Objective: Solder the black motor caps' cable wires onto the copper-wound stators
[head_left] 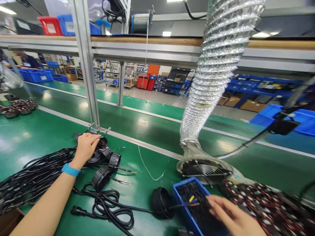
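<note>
My left hand [86, 144] reaches to the back of a cluster of black round plastic caps, its fingers closed at the edge of one cap [102, 141]. Bare wire ends stick out of several caps nearby. My right hand [228, 211] is over a blue bin [180, 196] filled with small thin black pieces. Its thumb and fingers are pinched together; what is between them is too small to make out. Left of the bin lies another black cap [161, 203], its coloured wires reaching over the bin and its coiled black cable [113, 209] trailing left.
A bundle of black cables [36, 177] covers the left of the green bench. A silver duct [209, 78] hangs down to a round hood [205, 168] behind the bin. Red-and-black wired parts [268, 209] pile up at right. A metal post [86, 65] stands behind my left hand.
</note>
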`<action>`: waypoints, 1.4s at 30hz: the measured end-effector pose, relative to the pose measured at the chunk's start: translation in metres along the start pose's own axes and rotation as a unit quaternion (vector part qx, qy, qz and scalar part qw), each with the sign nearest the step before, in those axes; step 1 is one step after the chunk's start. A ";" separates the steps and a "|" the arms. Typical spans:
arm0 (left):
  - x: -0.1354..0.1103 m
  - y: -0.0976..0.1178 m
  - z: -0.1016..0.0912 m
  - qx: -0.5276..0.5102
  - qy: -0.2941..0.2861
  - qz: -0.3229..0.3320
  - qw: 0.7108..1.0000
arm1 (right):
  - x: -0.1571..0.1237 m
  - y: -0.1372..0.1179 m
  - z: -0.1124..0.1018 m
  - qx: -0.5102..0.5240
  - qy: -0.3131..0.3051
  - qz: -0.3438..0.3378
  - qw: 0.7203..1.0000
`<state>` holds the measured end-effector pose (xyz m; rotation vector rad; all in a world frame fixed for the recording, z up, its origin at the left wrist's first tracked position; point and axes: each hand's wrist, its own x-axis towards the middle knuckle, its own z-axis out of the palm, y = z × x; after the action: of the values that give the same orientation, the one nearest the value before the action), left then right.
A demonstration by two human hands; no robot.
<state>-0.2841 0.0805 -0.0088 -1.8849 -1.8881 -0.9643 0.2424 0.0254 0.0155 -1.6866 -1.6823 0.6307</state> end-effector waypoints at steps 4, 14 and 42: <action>0.000 -0.009 0.004 -0.034 0.022 0.009 0.999 | 0.015 -0.078 -0.002 0.154 -0.056 0.044 0.986; 0.003 -0.004 -0.001 -0.134 0.032 -0.045 0.989 | 0.101 -0.230 0.098 0.341 -0.375 -0.048 0.860; 0.010 -0.002 -0.012 -0.312 0.022 -0.129 0.941 | 0.144 -0.296 0.260 0.267 -0.440 -0.221 0.828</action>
<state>-0.2894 0.0805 0.0060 -1.9133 -1.9891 -1.8534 -0.1405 0.1844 0.0786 -0.5472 -2.0977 1.6139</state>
